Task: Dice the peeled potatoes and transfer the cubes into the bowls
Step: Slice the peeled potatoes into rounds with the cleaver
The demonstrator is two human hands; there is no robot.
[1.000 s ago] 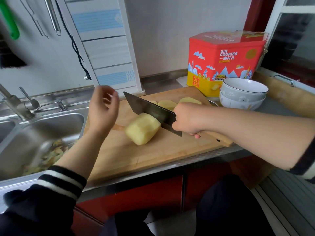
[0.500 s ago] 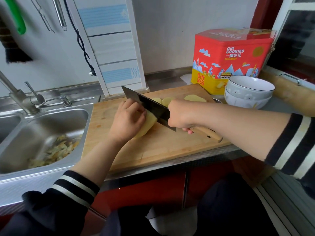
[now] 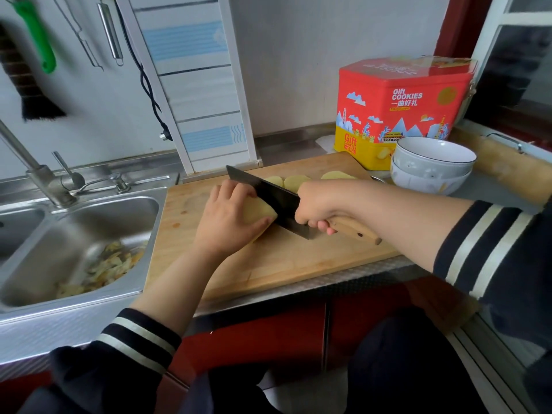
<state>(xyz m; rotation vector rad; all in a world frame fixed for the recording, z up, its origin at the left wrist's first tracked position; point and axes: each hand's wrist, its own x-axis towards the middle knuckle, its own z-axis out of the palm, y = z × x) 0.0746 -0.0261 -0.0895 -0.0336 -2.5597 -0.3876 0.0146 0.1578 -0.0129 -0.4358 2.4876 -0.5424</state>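
The peeled potato (image 3: 259,211) lies on the wooden cutting board (image 3: 298,258), near its middle, with its long axis running roughly left to right across the board. The left hand (image 3: 227,219) covers the potato's left part, its fingers (image 3: 236,189) curled over the top and the thumb along the near side, gripping it in place. The exposed right end of the potato meets the flat of the cleaver (image 3: 268,198), whose blade stands nearly upright and runs from far-left to near-right, crossing the potato's axis. The right hand (image 3: 316,204) grips the cleaver's wooden handle (image 3: 352,230), fingers wrapped fully round it.

The coming cut seems to turn on the narrow margin between the blade and the left fingertips: the blade sits just beside them, so the slice is likely to come off the right end, with the left hand retreating leftward along the axis.

Behind the blade, several potato slices (image 3: 294,182) lie flat at the far edge of the board. Two stacked bowls (image 3: 433,165) stand to the right on the bench (image 3: 493,192), beyond the right forearm, which lies between the potato and them. A red cookie tin (image 3: 403,106) stands behind the bowls. The sink (image 3: 89,222) to the left holds peelings (image 3: 104,267).
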